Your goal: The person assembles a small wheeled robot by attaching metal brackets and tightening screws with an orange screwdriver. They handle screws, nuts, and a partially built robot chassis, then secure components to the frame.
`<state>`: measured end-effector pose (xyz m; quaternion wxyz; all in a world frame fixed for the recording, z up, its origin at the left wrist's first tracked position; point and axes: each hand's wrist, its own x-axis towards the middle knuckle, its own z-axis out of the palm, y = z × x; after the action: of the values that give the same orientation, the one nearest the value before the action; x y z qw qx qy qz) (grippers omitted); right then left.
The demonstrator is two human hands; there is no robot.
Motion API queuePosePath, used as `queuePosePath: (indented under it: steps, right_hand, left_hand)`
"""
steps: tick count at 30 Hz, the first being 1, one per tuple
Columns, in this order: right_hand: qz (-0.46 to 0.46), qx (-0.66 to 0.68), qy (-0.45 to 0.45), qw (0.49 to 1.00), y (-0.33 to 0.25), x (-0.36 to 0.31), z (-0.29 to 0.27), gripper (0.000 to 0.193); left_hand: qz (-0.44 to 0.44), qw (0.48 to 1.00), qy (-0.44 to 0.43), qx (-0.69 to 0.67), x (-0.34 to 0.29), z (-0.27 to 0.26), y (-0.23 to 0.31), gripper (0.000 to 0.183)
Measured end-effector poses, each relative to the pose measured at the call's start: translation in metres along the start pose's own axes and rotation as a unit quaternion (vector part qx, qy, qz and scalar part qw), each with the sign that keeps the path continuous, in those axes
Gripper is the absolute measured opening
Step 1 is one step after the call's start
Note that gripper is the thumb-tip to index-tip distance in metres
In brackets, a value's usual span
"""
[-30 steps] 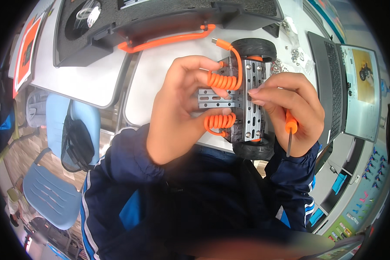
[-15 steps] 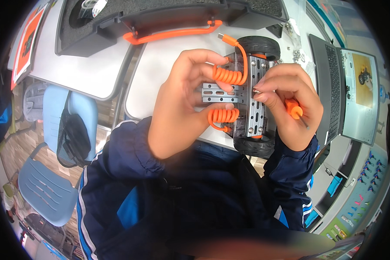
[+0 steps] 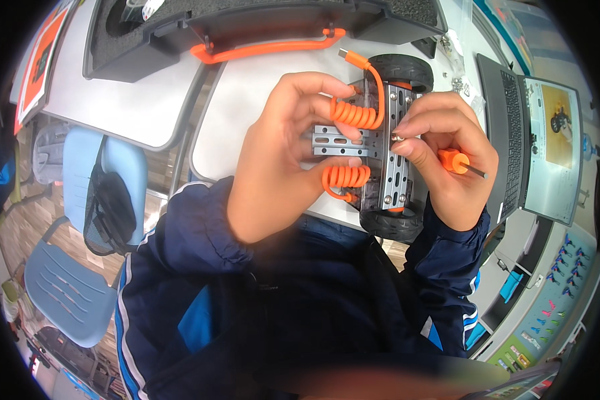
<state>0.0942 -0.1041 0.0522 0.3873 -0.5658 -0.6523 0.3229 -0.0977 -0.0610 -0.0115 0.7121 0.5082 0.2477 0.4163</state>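
A wheeled metal robot chassis [image 3: 387, 180] with black tyres [image 3: 401, 72] and slotted grey beams is held above the table. Around its left side curl the fingers of my left hand [image 3: 273, 160]. An orange coiled cable [image 3: 353, 115] is looped on it near those fingers, its plug [image 3: 353, 59] sticking up beyond. My right hand [image 3: 455, 157] pinches a small silver piece, seemingly a screw [image 3: 397, 137], against the long cross beam. Tucked in the same hand's curled fingers is a screwdriver with an orange handle [image 3: 452, 160], its shaft pointing right.
An open laptop [image 3: 555, 147] stands on the right, a picture on its screen. At the far side is a foam-lined dark case [image 3: 273, 27] with an orange handle. Small metal parts and a clear bag [image 3: 455, 60] lie beyond the wheel. Blue chairs [image 3: 73, 290] stand left.
The screwdriver has turned slightly in my right hand, so more of its shaft shows. Both hands otherwise keep nearly the same hold on the chassis and small piece.
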Motion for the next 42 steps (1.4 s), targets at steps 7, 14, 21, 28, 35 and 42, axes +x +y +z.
queuePosePath:
  steps: [7, 14, 21, 28, 35, 42]
  right_hand:
    - [-0.032, 0.081, 0.024, 0.996, 0.007, 0.004, 0.006, 0.02]
    - [0.03, 0.05, 0.01, 0.998, 0.003, 0.002, 0.0, 0.021]
    - [0.012, 0.049, 0.031, 0.998, 0.005, 0.004, 0.001, 0.016]
    - [0.026, 0.043, 0.04, 0.998, 0.003, 0.003, 0.004, 0.015]
    - [0.055, 0.027, 0.014, 0.998, -0.002, 0.003, 0.001, 0.014]
    - [0.05, 0.012, 0.008, 0.999, -0.002, 0.002, 0.002, 0.016]
  left_hand:
    - [-0.014, 1.0, -0.001, 0.0, -0.001, 0.0, 0.002, 0.069]
    - [-0.024, 1.0, 0.006, -0.009, 0.0, 0.001, 0.004, 0.069]
    - [-0.027, 1.0, 0.007, -0.008, 0.0, 0.001, 0.004, 0.069]
    - [-0.009, 1.0, 0.003, 0.004, 0.0, 0.0, 0.002, 0.069]
    - [-0.013, 1.0, 0.006, 0.004, -0.001, 0.0, 0.002, 0.069]
    - [0.005, 1.0, 0.017, 0.015, -0.002, 0.0, -0.001, 0.069]
